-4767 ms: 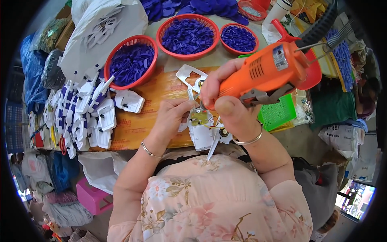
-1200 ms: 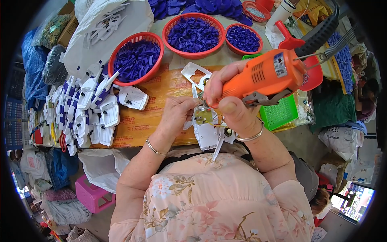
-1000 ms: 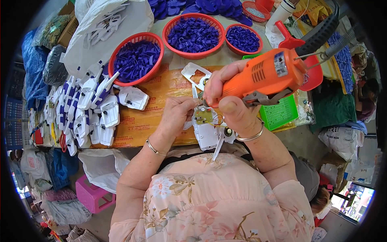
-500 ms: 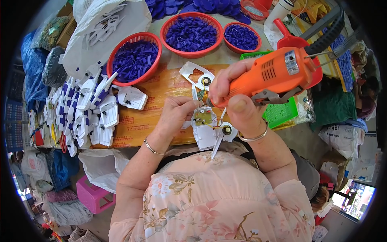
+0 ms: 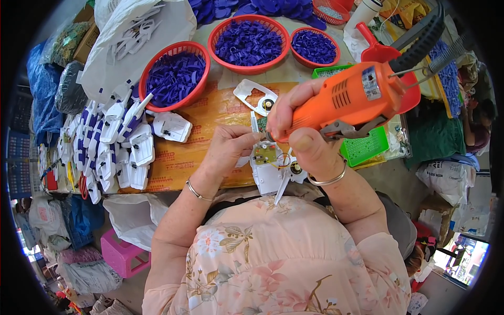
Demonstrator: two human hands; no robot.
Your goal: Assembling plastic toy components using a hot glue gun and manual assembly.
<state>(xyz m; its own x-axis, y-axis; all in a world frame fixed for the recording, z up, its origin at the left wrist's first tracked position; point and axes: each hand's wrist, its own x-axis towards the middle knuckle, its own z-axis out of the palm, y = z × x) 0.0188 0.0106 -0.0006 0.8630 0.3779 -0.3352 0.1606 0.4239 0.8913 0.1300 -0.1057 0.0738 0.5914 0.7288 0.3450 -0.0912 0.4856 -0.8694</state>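
My right hand point(image 5: 310, 123) is wrapped round an orange electric screwdriver point(image 5: 341, 100), its nose pointing down and left at a white plastic housing point(image 5: 268, 181). The housing lies at the table's near edge, with a circuit board point(image 5: 264, 155), thin wires and small round speakers showing. Close to the screwdriver's tip, the thumb and fingers of my left hand point(image 5: 231, 147) are pinched together at the housing's upper part. What they pinch, if anything, is too small to make out. Beyond both hands lies a white shell piece point(image 5: 247, 93) with a round black speaker point(image 5: 268, 104).
Red baskets of purple parts stand at the back: left point(image 5: 202, 89), middle point(image 5: 286, 50) and right point(image 5: 337, 55). White-and-purple assemblies point(image 5: 113, 131) pile up at left. A green tray point(image 5: 386, 147) and a red scoop point(image 5: 375, 50) sit at right. A spring and cable point(image 5: 422, 44) run up from the screwdriver.
The screwdriver and my right hand have shifted slightly left and down, with its rear end tilting a little. My left hand stays nearly where it was.
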